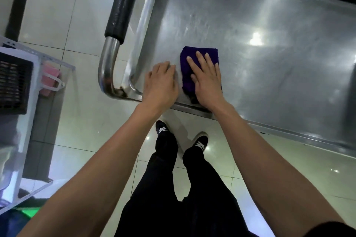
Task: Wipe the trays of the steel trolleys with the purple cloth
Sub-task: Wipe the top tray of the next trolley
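Right now both hands are down on the top tray of the steel trolley.

The right hand [207, 81] lies flat, fingers straight and spread, pressing the folded purple cloth [192, 63] onto the tray [269, 67] near its front left corner. The left hand [161, 82] rests palm-down just beside the cloth, fingers relaxed, gripping nothing. The trolley's black padded handle [123, 4] runs along the tray's left end, above the pale tiled floor [77, 117].

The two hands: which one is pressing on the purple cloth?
The right hand, fingers flat on the purple cloth; the left hand rests on bare tray beside it.
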Tool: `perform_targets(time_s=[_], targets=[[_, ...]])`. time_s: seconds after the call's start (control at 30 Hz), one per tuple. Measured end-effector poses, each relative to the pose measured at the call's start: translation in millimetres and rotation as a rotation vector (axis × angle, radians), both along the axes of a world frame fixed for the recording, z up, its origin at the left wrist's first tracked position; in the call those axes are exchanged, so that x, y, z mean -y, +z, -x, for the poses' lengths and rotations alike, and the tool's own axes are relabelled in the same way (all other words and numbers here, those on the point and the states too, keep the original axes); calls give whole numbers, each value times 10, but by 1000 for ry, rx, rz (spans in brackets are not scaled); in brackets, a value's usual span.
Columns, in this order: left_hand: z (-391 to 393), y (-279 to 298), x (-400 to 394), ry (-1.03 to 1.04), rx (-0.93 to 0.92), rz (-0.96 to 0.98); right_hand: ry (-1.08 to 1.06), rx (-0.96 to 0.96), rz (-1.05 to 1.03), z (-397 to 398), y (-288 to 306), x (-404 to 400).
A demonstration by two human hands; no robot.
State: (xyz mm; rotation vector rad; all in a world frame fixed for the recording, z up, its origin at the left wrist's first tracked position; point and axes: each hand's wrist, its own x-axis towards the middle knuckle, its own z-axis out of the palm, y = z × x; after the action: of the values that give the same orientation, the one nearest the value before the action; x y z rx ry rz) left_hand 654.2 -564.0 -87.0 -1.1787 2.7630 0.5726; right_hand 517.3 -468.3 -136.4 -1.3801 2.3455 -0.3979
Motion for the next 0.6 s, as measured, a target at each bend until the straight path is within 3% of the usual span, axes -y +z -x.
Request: perform_targets(time_s=[0.33,0.6], targets=[[712,22,-923,-208,81,-4,-182,13,-20,677,27,-1206],[663,17,-1102,-164,84,-25,-272,-32,-58,720,17,-1706]])
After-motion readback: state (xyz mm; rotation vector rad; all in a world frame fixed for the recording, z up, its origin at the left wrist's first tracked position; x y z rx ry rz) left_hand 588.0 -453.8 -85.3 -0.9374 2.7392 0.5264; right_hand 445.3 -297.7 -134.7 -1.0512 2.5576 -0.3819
